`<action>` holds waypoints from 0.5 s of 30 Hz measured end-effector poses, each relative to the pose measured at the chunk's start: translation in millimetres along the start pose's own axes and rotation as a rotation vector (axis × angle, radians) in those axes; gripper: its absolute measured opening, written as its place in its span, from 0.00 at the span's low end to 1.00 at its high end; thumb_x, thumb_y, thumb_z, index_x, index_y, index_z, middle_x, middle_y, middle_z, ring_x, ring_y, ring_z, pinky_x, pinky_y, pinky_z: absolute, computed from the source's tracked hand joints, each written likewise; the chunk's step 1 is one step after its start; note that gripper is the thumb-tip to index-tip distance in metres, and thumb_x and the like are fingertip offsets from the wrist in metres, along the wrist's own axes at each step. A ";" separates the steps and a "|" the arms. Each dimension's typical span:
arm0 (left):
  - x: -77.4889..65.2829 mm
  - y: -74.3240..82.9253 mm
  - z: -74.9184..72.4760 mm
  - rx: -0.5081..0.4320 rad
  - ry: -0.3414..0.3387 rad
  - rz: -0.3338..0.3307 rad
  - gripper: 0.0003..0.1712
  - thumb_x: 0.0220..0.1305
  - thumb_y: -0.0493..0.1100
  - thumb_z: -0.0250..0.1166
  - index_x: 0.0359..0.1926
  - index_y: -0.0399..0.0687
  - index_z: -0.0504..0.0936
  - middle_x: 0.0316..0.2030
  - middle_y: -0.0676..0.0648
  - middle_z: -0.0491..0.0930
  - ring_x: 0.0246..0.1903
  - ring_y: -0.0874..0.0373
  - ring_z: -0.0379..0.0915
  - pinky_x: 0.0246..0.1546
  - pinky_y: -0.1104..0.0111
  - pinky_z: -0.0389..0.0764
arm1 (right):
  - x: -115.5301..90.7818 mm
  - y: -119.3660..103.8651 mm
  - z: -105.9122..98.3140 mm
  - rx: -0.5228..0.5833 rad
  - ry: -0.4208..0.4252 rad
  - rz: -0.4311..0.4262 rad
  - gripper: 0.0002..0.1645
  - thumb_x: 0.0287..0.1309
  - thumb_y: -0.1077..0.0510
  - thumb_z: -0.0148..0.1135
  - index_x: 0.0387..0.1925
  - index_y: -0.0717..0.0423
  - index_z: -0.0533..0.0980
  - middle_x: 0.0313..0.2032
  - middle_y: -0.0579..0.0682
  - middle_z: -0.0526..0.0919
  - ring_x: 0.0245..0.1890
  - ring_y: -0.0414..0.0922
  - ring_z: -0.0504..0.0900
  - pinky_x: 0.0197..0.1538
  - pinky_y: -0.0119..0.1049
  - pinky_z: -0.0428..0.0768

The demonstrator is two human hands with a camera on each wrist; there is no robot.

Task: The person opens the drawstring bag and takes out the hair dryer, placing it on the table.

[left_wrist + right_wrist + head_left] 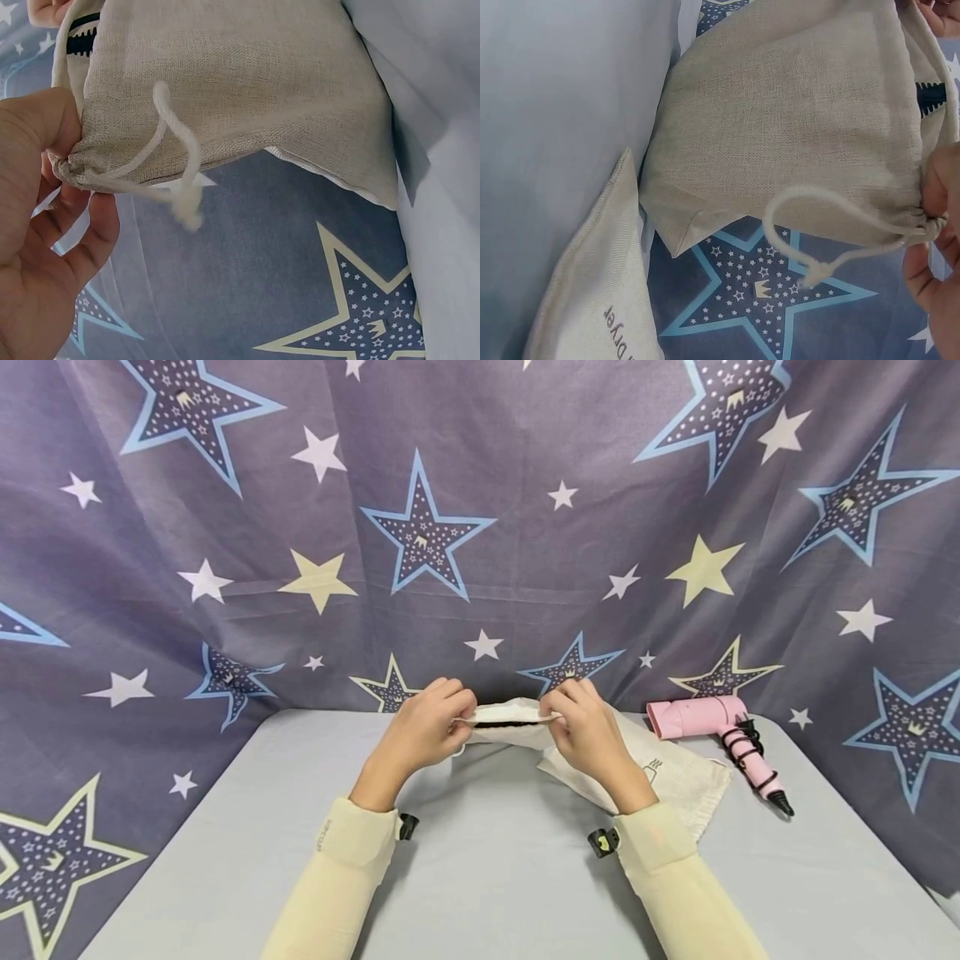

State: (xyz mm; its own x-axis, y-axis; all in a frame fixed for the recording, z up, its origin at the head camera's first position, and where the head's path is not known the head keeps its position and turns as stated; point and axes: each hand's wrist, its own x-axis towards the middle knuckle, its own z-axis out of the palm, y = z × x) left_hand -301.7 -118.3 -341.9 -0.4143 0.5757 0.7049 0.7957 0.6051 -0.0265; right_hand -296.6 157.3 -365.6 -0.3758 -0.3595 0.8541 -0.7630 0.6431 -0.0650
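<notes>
A beige cloth drawstring bag point(517, 735) is held up by its mouth at the back of the table. My left hand point(433, 720) pinches one corner of the opening, near a knotted white cord point(180, 142). The opposite corner is gripped by my right hand point(583, 727), and a second cord loop point(802, 202) hangs beside it. The mouth is spread into a narrow gap. Inside shows part of a black toothed thing point(82, 43); the rest of it is hidden by the cloth.
Another beige bag point(675, 777), printed with a small drawing and the word "Dryer", lies flat right of my right hand. Beyond it rests a pink hair dryer point(701, 717), its black cord wound about the handle. A star-patterned curtain point(525, 568) hangs behind the grey table point(487, 877).
</notes>
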 end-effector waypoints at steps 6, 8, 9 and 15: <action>0.2 0.6 -0.1 0.002 -0.008 -0.007 0.13 0.45 0.31 0.61 0.28 0.53 0.69 0.27 0.56 0.65 0.29 0.59 0.61 0.23 0.68 0.64 | 0.0 0.4 -1.2 0.001 -0.005 -0.006 0.16 0.43 0.74 0.58 0.31 0.52 0.77 0.32 0.48 0.78 0.31 0.50 0.69 0.34 0.42 0.69; 0.3 0.2 -0.5 -0.002 -0.010 -0.008 0.14 0.45 0.30 0.61 0.28 0.53 0.69 0.27 0.56 0.65 0.29 0.59 0.61 0.23 0.68 0.64 | 0.3 1.1 -1.9 0.002 -0.006 -0.007 0.16 0.42 0.74 0.58 0.31 0.53 0.77 0.33 0.48 0.78 0.32 0.50 0.69 0.35 0.43 0.70; 0.2 -0.2 -0.8 -0.004 -0.009 -0.006 0.14 0.45 0.30 0.61 0.28 0.53 0.69 0.27 0.56 0.65 0.29 0.59 0.62 0.23 0.68 0.64 | 0.4 1.5 -2.5 0.002 -0.008 -0.008 0.16 0.42 0.74 0.57 0.32 0.53 0.77 0.33 0.48 0.78 0.32 0.50 0.69 0.36 0.43 0.70; 0.1 -2.2 -2.0 -0.006 0.001 0.001 0.15 0.43 0.30 0.61 0.28 0.53 0.69 0.27 0.55 0.66 0.29 0.59 0.62 0.23 0.67 0.64 | 0.7 5.0 -5.3 0.005 -0.009 0.000 0.18 0.41 0.76 0.56 0.32 0.54 0.76 0.32 0.49 0.78 0.31 0.50 0.68 0.38 0.43 0.68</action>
State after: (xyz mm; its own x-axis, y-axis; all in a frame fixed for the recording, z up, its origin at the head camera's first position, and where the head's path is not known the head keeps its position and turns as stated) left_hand -302.6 -120.6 -340.4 -0.4129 0.5757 0.7058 0.7988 0.6012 -0.0230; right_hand -297.9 163.9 -362.6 -0.3806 -0.3658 0.8493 -0.7654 0.6400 -0.0674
